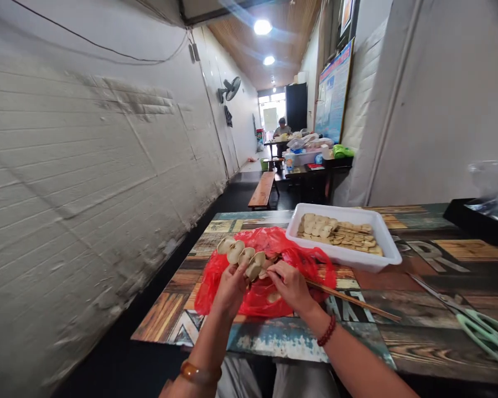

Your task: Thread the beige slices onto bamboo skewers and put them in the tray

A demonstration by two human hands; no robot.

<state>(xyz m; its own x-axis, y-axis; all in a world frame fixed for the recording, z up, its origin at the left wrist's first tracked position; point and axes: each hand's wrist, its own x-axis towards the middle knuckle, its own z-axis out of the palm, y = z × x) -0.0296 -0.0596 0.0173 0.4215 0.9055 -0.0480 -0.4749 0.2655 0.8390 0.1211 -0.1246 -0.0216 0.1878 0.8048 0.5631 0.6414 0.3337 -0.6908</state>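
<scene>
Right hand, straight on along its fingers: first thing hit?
Likely the end of the row of pale slices in the left hand; the right hand may already touch it, depth unclear.

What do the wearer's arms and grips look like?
Two human arms, no sleeves or gloves in view. Left grip: bare, glossy amber-brown bangle at the wrist. Right grip: bare, dark red beaded bracelet at the wrist. No cables or markings visible.

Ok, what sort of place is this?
Likely a small eatery or food shop: there's a tray of skewered slices, a wooden bench and a wall poster.
</scene>
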